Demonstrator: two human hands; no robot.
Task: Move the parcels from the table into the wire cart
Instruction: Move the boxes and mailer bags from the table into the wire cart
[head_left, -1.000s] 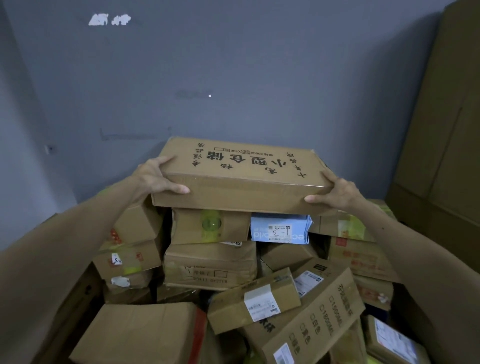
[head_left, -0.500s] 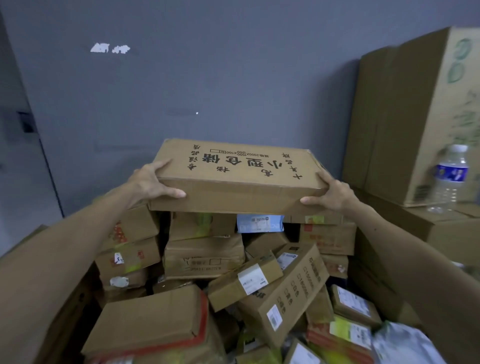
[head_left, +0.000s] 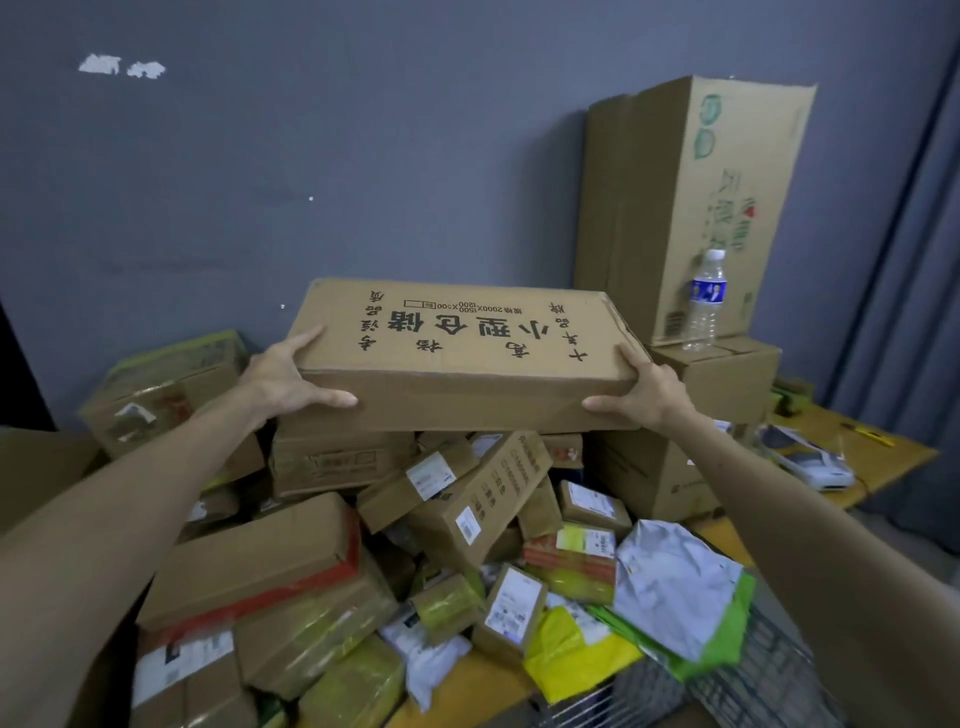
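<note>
The long flat carton (head_left: 462, 364) is held level over the heap of parcels (head_left: 467, 499) on the bench (head_left: 883, 457), its ends grasped by the left hand (head_left: 278, 382) and right hand (head_left: 647, 395), fingers (head_left: 629, 357) on the top edge and thumbs on the front, the wire cart (head_left: 789, 686) nearer, lower right.

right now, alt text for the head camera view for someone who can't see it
The left hand and right hand grip the ends of a long flat cardboard box above a heap of parcels on a yellow table. A wire cart shows lower right; a water bottle stands on stacked cartons.
</note>
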